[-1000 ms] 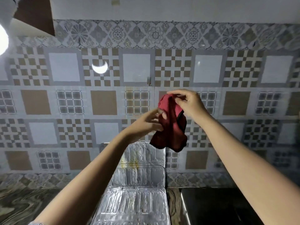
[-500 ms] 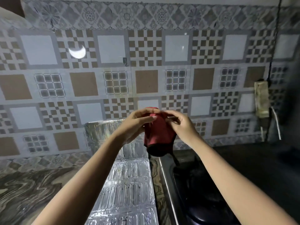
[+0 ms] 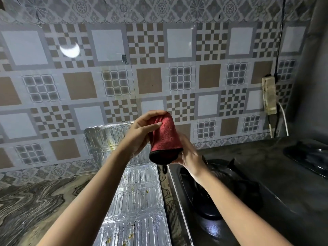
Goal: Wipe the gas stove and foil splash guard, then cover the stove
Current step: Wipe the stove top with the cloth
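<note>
Red terry cloth [image 3: 165, 135], folded into a thick wad with a dark edge along its bottom, is held up in the air by both hands, in front of the tiled wall [image 3: 106, 77] and above the gap between the foil splash guard [image 3: 138, 201] and the gas stove [image 3: 248, 189]. The left hand [image 3: 142, 132] grips the upper part: its fingers curl over the top fold and the thumb lies flat across the nubbly front face. The right hand [image 3: 190, 155] is blurred, yet it can be seen cupping the lower end from beneath and behind, its fingers wrapped under the dark edge; so the two hands are close together, both closed on the same cloth, one at the top and one at the bottom. Below them the foil splash guard is shiny silver sheet, embossed in rows of rounded ribs and dotted with small yellowish spots; one panel stands upright against the wall, and more panels run toward the camera just beside the stove's left edge. The stove is glossy black with a thin metal rim, and a dark pan support sits over its near burner, partly hidden by the right forearm. The desk [image 3: 26, 201] to the left of the foil is polished stone with swirling grey and brown veins. The wall tiles are smooth and reflective, patterned in squares and checkers of brown, grey and white, with a bright crescent of lamp glare on them. At the far right a pale, grimy power strip [image 3: 268, 95] hangs on the wall, with cables running above and below it.
</note>
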{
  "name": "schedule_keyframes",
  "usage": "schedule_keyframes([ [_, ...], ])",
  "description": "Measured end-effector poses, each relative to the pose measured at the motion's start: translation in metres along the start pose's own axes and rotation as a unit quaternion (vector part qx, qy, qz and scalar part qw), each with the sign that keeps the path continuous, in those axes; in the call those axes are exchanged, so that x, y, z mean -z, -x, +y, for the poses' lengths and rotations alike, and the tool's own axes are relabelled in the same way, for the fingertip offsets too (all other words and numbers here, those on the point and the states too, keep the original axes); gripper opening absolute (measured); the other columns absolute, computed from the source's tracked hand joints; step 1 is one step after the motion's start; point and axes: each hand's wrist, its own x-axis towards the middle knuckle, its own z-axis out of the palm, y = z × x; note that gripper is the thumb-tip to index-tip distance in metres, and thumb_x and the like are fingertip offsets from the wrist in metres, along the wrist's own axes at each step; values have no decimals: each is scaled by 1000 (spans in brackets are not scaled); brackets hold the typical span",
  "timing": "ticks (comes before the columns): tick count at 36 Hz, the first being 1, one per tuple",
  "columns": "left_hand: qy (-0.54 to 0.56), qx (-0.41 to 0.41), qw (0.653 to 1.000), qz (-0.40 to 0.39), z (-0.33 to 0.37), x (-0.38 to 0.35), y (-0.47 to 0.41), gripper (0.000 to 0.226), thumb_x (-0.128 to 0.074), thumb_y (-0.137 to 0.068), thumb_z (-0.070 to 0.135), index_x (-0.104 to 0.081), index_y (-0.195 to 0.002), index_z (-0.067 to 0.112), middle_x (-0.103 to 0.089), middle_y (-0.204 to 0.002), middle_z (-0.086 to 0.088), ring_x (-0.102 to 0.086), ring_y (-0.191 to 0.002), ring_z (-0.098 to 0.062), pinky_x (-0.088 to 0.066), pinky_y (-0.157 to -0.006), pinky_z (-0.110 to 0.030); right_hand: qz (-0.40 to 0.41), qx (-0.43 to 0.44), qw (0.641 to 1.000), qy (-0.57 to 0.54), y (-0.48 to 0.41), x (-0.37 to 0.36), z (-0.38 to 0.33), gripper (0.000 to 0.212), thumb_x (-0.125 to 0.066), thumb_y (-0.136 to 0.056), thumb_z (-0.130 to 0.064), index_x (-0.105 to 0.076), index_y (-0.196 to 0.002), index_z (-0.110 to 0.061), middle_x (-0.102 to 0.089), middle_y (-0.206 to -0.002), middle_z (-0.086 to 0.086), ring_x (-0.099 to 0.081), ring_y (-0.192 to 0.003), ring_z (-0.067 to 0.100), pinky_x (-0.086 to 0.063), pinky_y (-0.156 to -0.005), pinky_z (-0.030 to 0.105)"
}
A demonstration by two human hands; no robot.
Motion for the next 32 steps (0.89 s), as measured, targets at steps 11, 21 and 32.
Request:
schedule_keyframes([
  [11, -74, -23, 997, -10, 4, 10, 12, 35, -61, -74, -1, -73, -93, 25, -66, -110, 8, -64, -91, -8, -54, -58, -20, 14, -46, 982, -181, -8, -4, -17, 38, -46, -94, -7, -50, -127, -27, -61, -119, 5, -61, -103, 13, -53, -76, 21],
  [21, -157, 25, 982, 105, -2, -10, -6, 26, -70, -77, 10, -70, -98, 25, -69, -103, 2, -64, -92, -12, -50, -78, -23, 34, -3, 997, -65, -29, 44, -37, 38, -51, -88, 6, -57, -118, -17, -64, -111, -3, -58, -111, 16, -44, -103, 35],
  [32, -127, -54, 978, 154, -20, -66, -43, 40, -59, -83, -3, -67, -106, 28, -67, -108, 12, -61, -104, -10, -50, -95, -31, 41, -10, 998, -44, -40, 100, -34, 30, -55, -92, -20, -55, -115, -40, -65, -99, -6, -63, -93, 11, -48, -93, 35],
])
